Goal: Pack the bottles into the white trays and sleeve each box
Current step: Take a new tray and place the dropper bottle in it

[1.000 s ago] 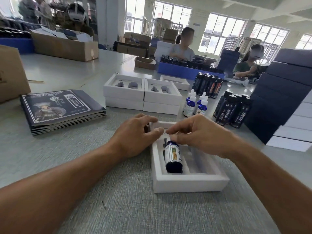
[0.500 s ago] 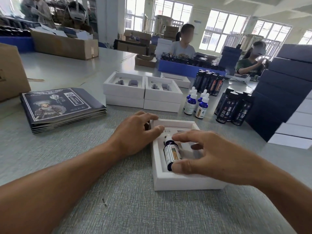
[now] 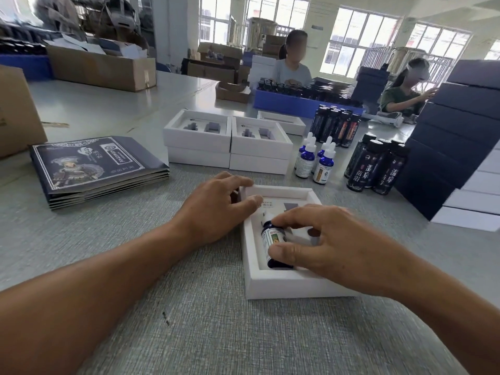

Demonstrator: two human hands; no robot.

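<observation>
Left hand (image 3: 216, 204) resting with fingers spread on the far left corner of the white tray (image 3: 281, 286), probably to keep it from sliding on the desk (image 3: 189, 320). Right hand (image 3: 332, 247) pinching the blue dropper bottle (image 3: 272, 239) between thumb and forefinger, seating it flat in the left slot; right slot empty. Waiting behind: four dropper bottles (image 3: 315, 161), two stacks of empty trays (image 3: 230, 142), one pile of dark sleeves (image 3: 94, 169).

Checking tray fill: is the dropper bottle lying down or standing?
Lying down: the dropper bottle rests flat in the white tray, under the right hand.
</observation>
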